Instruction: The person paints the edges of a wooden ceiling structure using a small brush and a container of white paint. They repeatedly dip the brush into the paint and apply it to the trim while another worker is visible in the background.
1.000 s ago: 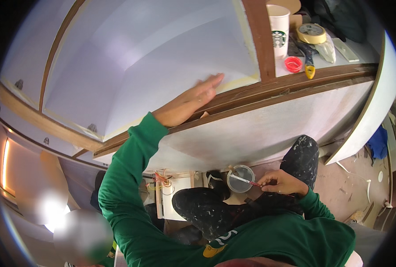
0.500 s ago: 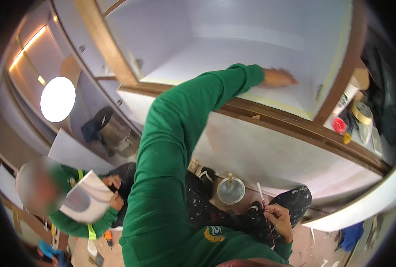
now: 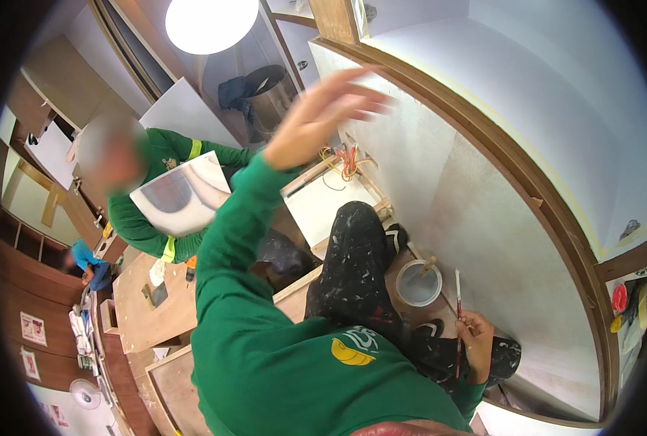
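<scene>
We log a pause between strokes. Left hand (image 3: 323,116) is raised, fingers spread and empty, blurred, near the white cabinet panel (image 3: 440,182). Small paint pot (image 3: 418,283) sits on the floor by our spattered knees. Right hand (image 3: 476,340) is closed around a thin paintbrush (image 3: 458,320), held upright beside the pot. Next move, we judge: dip the brush.

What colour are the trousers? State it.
Black trousers speckled with white paint, seen in the head view.
</scene>
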### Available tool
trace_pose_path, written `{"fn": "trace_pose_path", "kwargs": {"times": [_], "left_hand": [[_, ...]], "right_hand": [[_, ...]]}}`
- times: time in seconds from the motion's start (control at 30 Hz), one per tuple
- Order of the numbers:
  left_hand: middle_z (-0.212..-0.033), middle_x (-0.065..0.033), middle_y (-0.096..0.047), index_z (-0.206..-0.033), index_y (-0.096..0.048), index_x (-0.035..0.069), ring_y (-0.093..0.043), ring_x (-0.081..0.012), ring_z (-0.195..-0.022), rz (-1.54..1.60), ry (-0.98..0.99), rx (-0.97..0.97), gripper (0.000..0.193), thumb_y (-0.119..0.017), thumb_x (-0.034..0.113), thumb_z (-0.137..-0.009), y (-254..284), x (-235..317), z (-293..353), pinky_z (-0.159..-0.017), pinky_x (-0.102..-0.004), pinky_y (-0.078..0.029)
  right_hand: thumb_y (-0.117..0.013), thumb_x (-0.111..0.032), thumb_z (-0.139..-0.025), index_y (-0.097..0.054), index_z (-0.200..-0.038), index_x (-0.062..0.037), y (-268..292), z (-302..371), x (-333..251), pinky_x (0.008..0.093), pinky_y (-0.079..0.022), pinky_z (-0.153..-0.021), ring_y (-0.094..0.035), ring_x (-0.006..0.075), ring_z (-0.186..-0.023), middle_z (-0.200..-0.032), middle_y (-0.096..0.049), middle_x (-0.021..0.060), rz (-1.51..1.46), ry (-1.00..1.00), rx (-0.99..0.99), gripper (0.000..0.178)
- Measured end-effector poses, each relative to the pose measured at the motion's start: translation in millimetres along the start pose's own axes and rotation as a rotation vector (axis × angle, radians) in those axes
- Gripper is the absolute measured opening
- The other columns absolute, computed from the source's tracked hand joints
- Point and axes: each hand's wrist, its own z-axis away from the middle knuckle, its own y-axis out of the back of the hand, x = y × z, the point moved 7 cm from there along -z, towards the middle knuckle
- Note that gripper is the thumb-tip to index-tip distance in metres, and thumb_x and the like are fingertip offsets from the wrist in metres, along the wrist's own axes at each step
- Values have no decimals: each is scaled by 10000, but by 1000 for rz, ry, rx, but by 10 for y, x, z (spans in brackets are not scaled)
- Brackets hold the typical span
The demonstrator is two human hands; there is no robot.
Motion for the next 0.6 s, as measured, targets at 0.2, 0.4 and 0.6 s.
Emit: {"fn": "trace_pose_path", "kwargs": {"times": [0.2,0.4,0.6], "left_hand": [[-1077,-152,-724,-1274,-609,-44,-704,-247,-949,-468,-409,1155,549,-441,448,-1096,1475,691,1962,-849,-360,-566],[-1021,-114,-706,-1261,-626,-13,-651,-188,-864,-460,-19,984,449,-530,375,-1056,767,-51,2367,-790,-325,-531],[-1655,-304,-326,-1551,-460,-6,-338,-486,-1522,-710,352,181,843,-813,365,-881,-825,-1216,2399,-1242,-531,-285]], "right_hand": [[-722,7,-942,-713,-1173,9,-159,-289,58,229,-477,-651,-597,71,-748,-922,-664,0,-25,-59,-96,230],[-729,4,-950,-721,-1182,4,-308,-549,186,214,-461,-611,-589,55,-712,-907,-655,-14,-7,-100,-159,232],[-737,-3,-951,-723,-1184,11,-292,-687,439,224,-476,-616,-598,63,-708,-918,-666,-4,45,-135,-131,234]]}}
